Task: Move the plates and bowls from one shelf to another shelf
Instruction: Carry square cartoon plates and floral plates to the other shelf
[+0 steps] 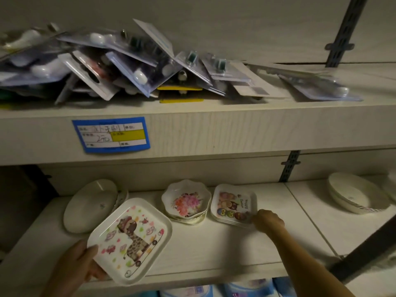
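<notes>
My left hand [82,262] grips the near-left corner of a square white plate with a cartoon giraffe [130,241], held tilted over the front of the lower shelf [214,249]. My right hand [267,220] reaches to the front right edge of a small stack of square owl-print plates [232,203], fingers curled against it. Between them stands a stack of scalloped bowls with pink flowers [185,201]. At the left lie oval white dishes [91,205]. More white plates [353,195] are stacked at the far right of the shelf.
The upper shelf [235,127] carries a messy pile of blister-packed goods [128,61] and a blue price label [111,135] on its front edge. Dark metal shelf brackets [289,168] run up the back wall. Blue packages [235,290] show below the lower shelf.
</notes>
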{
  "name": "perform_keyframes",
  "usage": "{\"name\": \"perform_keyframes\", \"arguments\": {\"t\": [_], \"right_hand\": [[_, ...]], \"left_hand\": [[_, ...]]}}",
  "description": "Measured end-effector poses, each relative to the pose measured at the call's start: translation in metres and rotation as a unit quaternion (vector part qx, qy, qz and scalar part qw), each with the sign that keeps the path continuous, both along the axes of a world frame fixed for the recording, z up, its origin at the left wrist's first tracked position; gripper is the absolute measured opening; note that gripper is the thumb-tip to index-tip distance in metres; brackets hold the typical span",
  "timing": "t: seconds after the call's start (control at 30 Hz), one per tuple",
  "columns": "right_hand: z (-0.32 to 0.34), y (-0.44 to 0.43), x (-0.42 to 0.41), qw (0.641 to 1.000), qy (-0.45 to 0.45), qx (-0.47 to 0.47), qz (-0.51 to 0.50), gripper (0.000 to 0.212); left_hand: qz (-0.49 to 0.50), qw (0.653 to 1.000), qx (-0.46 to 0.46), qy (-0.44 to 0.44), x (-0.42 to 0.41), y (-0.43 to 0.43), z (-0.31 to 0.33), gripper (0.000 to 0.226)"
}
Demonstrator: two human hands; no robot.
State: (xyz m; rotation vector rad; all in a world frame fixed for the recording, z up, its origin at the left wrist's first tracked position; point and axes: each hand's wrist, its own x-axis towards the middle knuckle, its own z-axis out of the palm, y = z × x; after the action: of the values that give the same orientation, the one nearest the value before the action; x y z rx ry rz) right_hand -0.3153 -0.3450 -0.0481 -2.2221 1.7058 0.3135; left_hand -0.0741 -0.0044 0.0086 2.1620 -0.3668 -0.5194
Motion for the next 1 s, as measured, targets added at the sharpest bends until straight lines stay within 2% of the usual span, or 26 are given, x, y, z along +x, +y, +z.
{"name": "perform_keyframes", "arguments": {"t": [0.13, 0.4, 0.67, 0.8, 0.9, 1.0], "right_hand": [[0.009, -0.003, -0.001, 1.000, -0.001, -0.029, 0.000, 0.027], [0.033, 0.008, -0.028, 0.993, -0.116, -0.035, -0.013, 0.022], [0.058, 0.067, -0.122, 0.955, -0.278, -0.039, -0.092, 0.026], [0.059, 0.108, -0.172, 0.946, -0.285, -0.065, -0.141, 0.029], [0.055, 0.134, -0.209, 0.944, -0.266, -0.095, -0.168, 0.041], [0.047, 0.151, -0.244, 0.935, -0.267, -0.101, -0.210, 0.044]], "left_hand": [[-0.014, 1.000, -0.016, 0.004, 0.001, -0.007, 0.002, 0.012], [-0.067, 0.997, -0.022, 0.031, 0.008, -0.040, 0.000, 0.015], [-0.184, 0.982, -0.016, 0.042, -0.010, -0.095, 0.002, 0.015], [-0.263, 0.964, -0.002, 0.041, -0.032, -0.129, -0.001, 0.014], [-0.331, 0.943, 0.011, 0.027, -0.059, -0.152, -0.004, 0.012], [-0.383, 0.923, 0.017, 0.025, -0.091, -0.168, -0.003, 0.013]]}}
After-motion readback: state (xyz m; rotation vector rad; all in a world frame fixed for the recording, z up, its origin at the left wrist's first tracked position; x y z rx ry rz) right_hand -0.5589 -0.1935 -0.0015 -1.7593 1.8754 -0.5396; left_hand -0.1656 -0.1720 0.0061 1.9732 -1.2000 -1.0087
